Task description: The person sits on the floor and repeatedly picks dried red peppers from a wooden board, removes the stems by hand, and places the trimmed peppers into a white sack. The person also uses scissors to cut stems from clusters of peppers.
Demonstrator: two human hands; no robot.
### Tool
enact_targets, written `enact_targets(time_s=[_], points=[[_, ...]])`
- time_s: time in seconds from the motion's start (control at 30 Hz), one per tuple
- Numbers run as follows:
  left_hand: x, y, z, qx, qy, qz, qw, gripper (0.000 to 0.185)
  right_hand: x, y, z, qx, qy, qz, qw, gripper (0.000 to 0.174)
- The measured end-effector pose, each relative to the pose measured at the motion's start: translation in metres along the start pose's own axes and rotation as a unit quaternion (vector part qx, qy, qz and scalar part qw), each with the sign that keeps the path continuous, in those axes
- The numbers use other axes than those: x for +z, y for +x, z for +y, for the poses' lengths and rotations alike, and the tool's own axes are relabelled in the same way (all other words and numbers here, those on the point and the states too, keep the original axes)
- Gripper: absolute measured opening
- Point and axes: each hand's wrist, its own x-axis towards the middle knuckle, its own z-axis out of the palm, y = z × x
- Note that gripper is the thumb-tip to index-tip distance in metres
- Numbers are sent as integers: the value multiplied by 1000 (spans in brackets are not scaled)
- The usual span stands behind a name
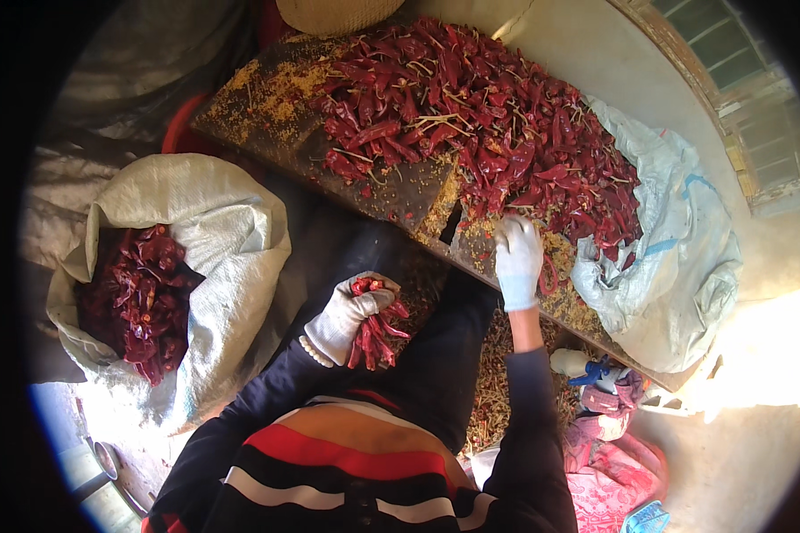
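My left hand (355, 313), in a pale work glove with a bead bracelet at the wrist, grips a bunch of dried red chili peppers (375, 340) above my lap. Over the near edge of the low table, my gloved right hand (519, 248) is at the lower border of a large heap of dried red chilies (507, 126). Its fingertips are turned away, so whether they pinch anything cannot be told. A red ring-like loop (548, 272) lies just right of that hand. Yellow seeds (450, 196) are scattered over the dark tabletop (400, 193).
An open white woven sack (240, 246) holding dried chilies (147, 300) stands at the left. Another pale woven sack (680, 266) lies at the table's right end. Below are stems on the floor (497, 386), a blue-topped bottle (590, 370) and pink patterned cloth (613, 473).
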Motion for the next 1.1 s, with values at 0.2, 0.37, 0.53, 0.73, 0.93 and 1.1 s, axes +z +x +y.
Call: enact_targets(time_s=[0.2,0.37,0.53,0.73,0.93,1.1], points=[[2,2,1,2,23,-11,1000,23,44,49,46,-153,-282,-66,945,18],[-4,0,-3,5,14,-17,1000,24,46,49,65,-74,-237,-65,967,16],[-6,1,-4,-8,3,-23,1000,23,43,28,91,197,108,74,971,22],[5,1,2,-15,-2,-20,1000,22,40,11,94,294,261,145,908,21],[1,2,-3,12,8,-37,999,21,7,2,17,75,72,43,994,15],[6,1,-6,29,31,-11,999,28,-7,-25,-72,-3,86,0,996,15]])
